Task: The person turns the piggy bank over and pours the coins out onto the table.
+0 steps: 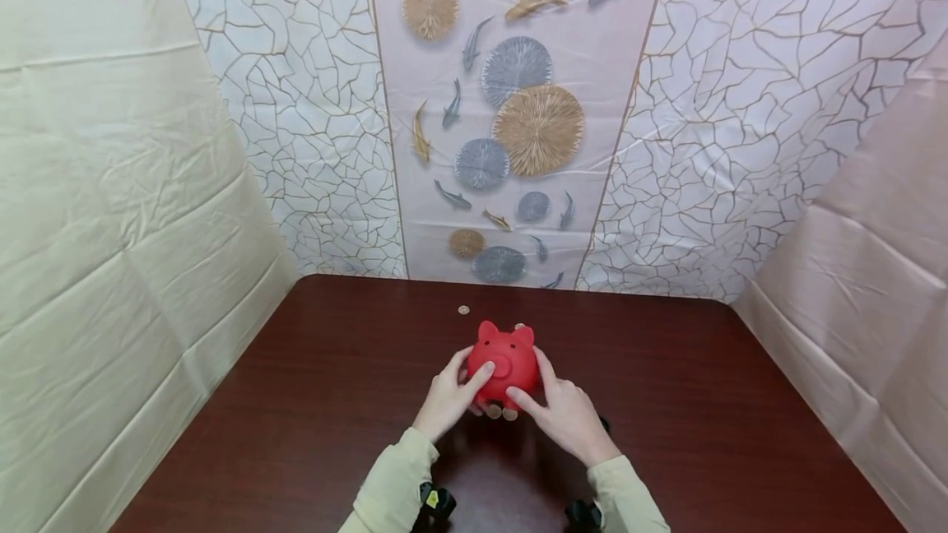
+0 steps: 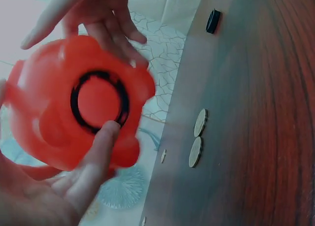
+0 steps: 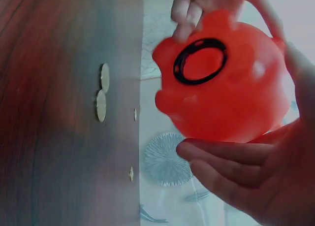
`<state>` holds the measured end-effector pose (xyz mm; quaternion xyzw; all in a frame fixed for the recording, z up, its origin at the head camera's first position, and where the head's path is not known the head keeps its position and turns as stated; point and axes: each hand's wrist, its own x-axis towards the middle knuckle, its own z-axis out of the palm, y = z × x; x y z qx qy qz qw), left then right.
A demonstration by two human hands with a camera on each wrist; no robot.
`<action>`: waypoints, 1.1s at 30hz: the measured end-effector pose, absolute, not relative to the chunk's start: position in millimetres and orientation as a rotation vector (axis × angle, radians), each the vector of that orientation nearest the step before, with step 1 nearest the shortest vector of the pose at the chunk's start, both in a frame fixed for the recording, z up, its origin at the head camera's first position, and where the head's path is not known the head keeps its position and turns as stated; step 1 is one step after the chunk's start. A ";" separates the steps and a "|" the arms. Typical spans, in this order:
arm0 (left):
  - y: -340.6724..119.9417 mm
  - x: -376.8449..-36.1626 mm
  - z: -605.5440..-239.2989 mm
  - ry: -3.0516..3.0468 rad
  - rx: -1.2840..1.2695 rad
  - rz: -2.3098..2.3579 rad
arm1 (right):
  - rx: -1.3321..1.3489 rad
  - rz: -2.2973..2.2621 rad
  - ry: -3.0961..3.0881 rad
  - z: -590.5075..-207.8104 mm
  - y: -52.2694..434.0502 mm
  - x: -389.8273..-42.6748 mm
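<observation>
Item: red piggy bank (image 1: 505, 362), moulded plastic, held just above the dark wooden table (image 1: 741, 434) near its middle, snout toward the person. Left hand (image 1: 449, 397) cups the left flank, thumb laid on the face beside the snout; right hand (image 1: 564, 414) wraps the right flank, fingers curled round the body — both hands grip the bank, neither is free. Lifted clear of the surface, so that the underside shows to the wrist cameras: a black ring (image 3: 200, 61) round a red plug (seated in its hole, as far as can be told). Left thumb (image 2: 96, 159) touches that ring's edge. Loose: two coins (image 1: 500, 412) on the table directly under the bank, touching each other — one more coin (image 1: 463, 310) farther back, well apart. Patterned backdrop (image 1: 518, 105) behind.
</observation>
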<state>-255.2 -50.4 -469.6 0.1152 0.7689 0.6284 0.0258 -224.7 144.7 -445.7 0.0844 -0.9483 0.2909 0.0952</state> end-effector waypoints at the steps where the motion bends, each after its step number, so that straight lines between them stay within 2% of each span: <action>1: -50.5 -255.6 -469.6 2.354 0.394 1.971 | 0.264 0.916 -2.812 -445.3 146.0 -224.7; 8: -53.5 -256.2 -465.7 2.340 0.581 1.917 | 0.400 1.171 -2.660 -446.4 152.4 -227.1; 17: -54.7 -250.6 -465.1 2.362 0.786 1.844 | 0.654 1.144 -2.550 -456.4 156.2 -227.4; 25: -54.3 -246.6 -460.8 2.443 0.985 1.773 | 0.675 1.187 -2.476 -462.5 156.6 -224.7; 33: -51.6 -248.9 -472.0 2.537 1.285 1.838 | 0.718 1.133 -2.359 -466.2 155.3 -223.7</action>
